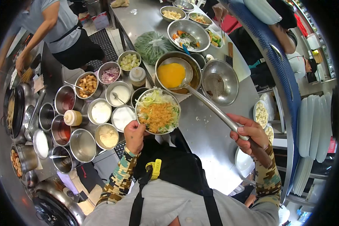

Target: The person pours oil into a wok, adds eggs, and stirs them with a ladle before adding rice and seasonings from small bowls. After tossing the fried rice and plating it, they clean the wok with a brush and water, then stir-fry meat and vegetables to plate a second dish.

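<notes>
My left hand (133, 135) grips the rim of a metal bowl (158, 111) filled with shredded cabbage and orange shreds, held above the seasoning pots. My right hand (250, 137) holds the long handle of a steel ladle (173, 73). The ladle's cup carries beaten yellow egg and rests over a metal bowl (194, 81) on the steel counter (211, 135). Both forearms wear patterned sleeves.
Several metal pots of sauces, powders, garlic and onion (101, 109) crowd the left. Bowls of vegetables (188, 34), a bagged green bundle (152, 45) and an empty strainer bowl (220, 81) sit on the counter. A person in a grey shirt (60, 26) stands at upper left; white plates (316, 128) stack at right.
</notes>
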Demonstrator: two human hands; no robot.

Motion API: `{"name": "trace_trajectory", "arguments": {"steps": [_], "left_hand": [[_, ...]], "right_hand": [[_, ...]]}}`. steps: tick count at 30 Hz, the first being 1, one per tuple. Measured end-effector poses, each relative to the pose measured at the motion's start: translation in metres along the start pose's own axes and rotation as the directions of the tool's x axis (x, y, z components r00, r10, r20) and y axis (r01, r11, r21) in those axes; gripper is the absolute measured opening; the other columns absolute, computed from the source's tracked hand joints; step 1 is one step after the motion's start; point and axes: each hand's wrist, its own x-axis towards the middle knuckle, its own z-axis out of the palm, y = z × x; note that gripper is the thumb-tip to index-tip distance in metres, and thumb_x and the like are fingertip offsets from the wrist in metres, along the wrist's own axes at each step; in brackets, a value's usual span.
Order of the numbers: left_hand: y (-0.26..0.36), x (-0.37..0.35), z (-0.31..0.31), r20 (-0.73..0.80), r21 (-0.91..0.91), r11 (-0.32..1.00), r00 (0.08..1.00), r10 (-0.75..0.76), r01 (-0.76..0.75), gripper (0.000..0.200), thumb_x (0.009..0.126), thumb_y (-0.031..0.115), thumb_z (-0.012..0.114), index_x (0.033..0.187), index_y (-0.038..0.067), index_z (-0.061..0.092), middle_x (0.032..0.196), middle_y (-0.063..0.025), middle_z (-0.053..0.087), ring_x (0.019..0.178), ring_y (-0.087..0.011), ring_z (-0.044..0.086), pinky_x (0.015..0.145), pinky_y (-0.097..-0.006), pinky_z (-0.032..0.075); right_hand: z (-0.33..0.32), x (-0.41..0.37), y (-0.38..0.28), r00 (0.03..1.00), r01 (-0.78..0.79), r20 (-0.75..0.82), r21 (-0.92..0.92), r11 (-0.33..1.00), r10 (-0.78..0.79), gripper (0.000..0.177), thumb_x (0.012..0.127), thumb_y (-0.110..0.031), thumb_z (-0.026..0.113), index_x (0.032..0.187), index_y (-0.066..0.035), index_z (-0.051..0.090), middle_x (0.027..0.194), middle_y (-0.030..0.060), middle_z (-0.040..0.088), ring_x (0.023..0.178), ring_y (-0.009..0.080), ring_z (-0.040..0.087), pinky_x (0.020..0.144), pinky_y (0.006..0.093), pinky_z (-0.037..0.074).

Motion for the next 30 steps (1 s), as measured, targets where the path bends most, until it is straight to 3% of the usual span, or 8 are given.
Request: {"name": "trace_trajectory", "arguments": {"steps": [7,11,14,18,20,22,26,30], "left_hand": [[-0.015,-0.003,0.000,-0.019,-0.040,0.996,0.997,0.074,-0.075,0.012,0.082,0.002,0.059,0.072,0.001,0.053,0.069,-0.0047,0.056,0.056,-0.0137,0.059,0.052,-0.0275,0.056],[-0.059,0.006,-0.008,-0.036,-0.090,0.993,0.996,0.080,-0.083,0.010,0.086,0.005,0.060,0.082,-0.001,0.054,0.087,-0.0124,0.063,0.071,-0.0229,0.067,0.060,-0.0347,0.061],[-0.065,-0.005,0.008,-0.127,-0.209,0.966,0.983,0.131,-0.156,0.014,0.084,0.005,0.060,0.073,0.001,0.053,0.074,-0.0072,0.059,0.062,-0.0176,0.064,0.056,-0.0328,0.060],[-0.062,-0.018,-0.003,-0.125,-0.345,0.910,0.972,0.198,-0.229,0.013,0.085,0.006,0.062,0.077,0.000,0.054,0.077,-0.0097,0.062,0.066,-0.0204,0.066,0.059,-0.0356,0.062],[-0.060,-0.029,-0.017,-0.245,-0.340,0.893,0.944,0.220,-0.296,0.011,0.084,0.006,0.062,0.079,-0.002,0.056,0.077,-0.0103,0.062,0.063,-0.0209,0.066,0.055,-0.0356,0.060],[-0.057,-0.045,-0.049,-0.307,-0.314,0.903,0.931,0.196,-0.294,0.011,0.083,0.007,0.063,0.080,-0.003,0.057,0.076,-0.0099,0.062,0.063,-0.0207,0.065,0.054,-0.0358,0.060],[-0.027,-0.127,-0.125,-0.458,-0.342,0.823,0.845,0.275,-0.454,0.011,0.081,0.005,0.063,0.083,-0.005,0.057,0.074,-0.0097,0.062,0.060,-0.0205,0.065,0.051,-0.0337,0.059],[-0.001,-0.229,-0.220,-0.696,-0.257,0.721,0.641,0.324,-0.644,0.009,0.082,0.004,0.061,0.083,-0.003,0.056,0.074,-0.0112,0.063,0.058,-0.0213,0.063,0.050,-0.0327,0.057]], "right_hand": [[-0.005,-0.012,0.023,0.993,0.037,0.105,0.172,0.984,-0.055,0.051,0.093,-0.005,0.049,0.143,-0.006,0.039,0.089,0.0152,0.059,0.050,0.0091,0.049,0.039,0.0234,0.045],[0.001,-0.036,0.027,0.987,0.067,0.145,0.059,0.996,-0.075,0.049,0.094,-0.006,0.047,0.142,-0.007,0.039,0.091,0.0154,0.059,0.049,0.0097,0.050,0.039,0.0242,0.046],[0.002,-0.062,0.038,0.984,0.095,0.151,-0.013,0.995,-0.092,0.049,0.096,-0.006,0.045,0.143,-0.006,0.037,0.093,0.0170,0.058,0.049,0.0111,0.052,0.039,0.0257,0.048],[0.037,-0.099,0.056,0.981,0.127,0.165,-0.170,0.977,-0.099,0.052,0.093,-0.006,0.050,0.144,-0.005,0.037,0.089,0.0183,0.059,0.048,0.0127,0.053,0.035,0.0257,0.045],[0.057,-0.117,0.069,0.977,0.152,0.190,-0.294,0.943,-0.099,0.055,0.090,-0.007,0.054,0.143,-0.005,0.039,0.087,0.0172,0.060,0.045,0.0114,0.051,0.034,0.0247,0.041],[0.072,-0.126,0.083,0.968,0.133,0.246,-0.334,0.933,-0.049,0.062,0.087,-0.007,0.057,0.145,-0.004,0.035,0.086,0.0184,0.060,0.043,0.0128,0.050,0.033,0.0253,0.040],[0.125,-0.125,0.117,0.921,0.037,0.365,-0.427,0.903,0.135,0.062,0.086,-0.004,0.056,0.145,-0.006,0.038,0.085,0.0189,0.060,0.044,0.0136,0.050,0.033,0.0272,0.041],[0.196,-0.099,0.146,0.735,-0.009,0.566,-0.543,0.840,0.373,0.061,0.088,-0.002,0.053,0.146,-0.004,0.036,0.088,0.0188,0.058,0.045,0.0130,0.050,0.034,0.0270,0.041]]}}
